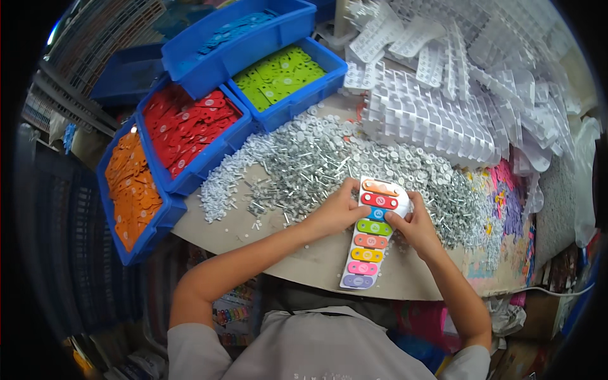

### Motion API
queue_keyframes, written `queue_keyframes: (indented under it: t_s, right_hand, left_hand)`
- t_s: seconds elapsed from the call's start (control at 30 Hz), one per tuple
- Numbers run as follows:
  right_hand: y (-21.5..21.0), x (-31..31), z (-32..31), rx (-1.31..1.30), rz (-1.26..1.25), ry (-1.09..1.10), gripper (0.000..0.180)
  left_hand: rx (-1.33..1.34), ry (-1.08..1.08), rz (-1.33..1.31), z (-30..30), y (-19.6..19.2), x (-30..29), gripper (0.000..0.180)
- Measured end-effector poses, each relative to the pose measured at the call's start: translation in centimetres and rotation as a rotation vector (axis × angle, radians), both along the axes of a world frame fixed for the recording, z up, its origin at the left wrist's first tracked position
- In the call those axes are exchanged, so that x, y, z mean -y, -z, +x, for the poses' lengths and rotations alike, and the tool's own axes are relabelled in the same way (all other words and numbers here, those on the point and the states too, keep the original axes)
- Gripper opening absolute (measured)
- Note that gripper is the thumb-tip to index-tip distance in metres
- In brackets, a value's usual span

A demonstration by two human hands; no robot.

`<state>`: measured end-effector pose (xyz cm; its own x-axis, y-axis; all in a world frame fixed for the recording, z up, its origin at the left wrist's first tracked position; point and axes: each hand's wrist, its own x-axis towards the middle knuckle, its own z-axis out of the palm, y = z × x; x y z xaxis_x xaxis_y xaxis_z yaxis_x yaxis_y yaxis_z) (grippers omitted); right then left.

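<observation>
A toy xylophone (pixel 370 241) with a white tapering base and a row of coloured bars rests at the table's near edge, its wide end away from me. My left hand (pixel 337 209) grips its left side, thumb at the end of the blue bar (pixel 378 214). From the other side my right hand (pixel 417 229) holds it, with the thumb pressing at that bar's right end. Both hands are closed, and some fingers are hidden behind the base. White round pegs show on the orange and red bars nearest the wide end.
Blue bins hold orange bars (pixel 130 190), red bars (pixel 190 126), green bars (pixel 278 76) and blue bars (pixel 234 31). Heaped pins (pixel 304 171) and white caps (pixel 221 183) cover the table beyond my hands. White plastic bases (pixel 430 114) are stacked at right, near pink and purple pieces (pixel 506 196).
</observation>
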<state>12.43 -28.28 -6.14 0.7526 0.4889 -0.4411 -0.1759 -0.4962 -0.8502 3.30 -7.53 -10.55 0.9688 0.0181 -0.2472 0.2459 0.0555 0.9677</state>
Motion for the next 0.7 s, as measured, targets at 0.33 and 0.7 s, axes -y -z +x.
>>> queue_keyframes:
  t_s: [0.33, 0.7]
  right_hand:
    - [-1.0, 16.1, 1.4, 1.196, -0.509, 0.398, 0.018]
    - [3.4, 26.0, 1.1, 1.082, -0.780, 0.367, 0.018]
  left_hand:
    - [0.361, -0.632, 0.874, -5.8, -4.6, -10.6, 0.009]
    - [0.201, -0.513, 1.262, -7.2, -2.1, -14.9, 0.006]
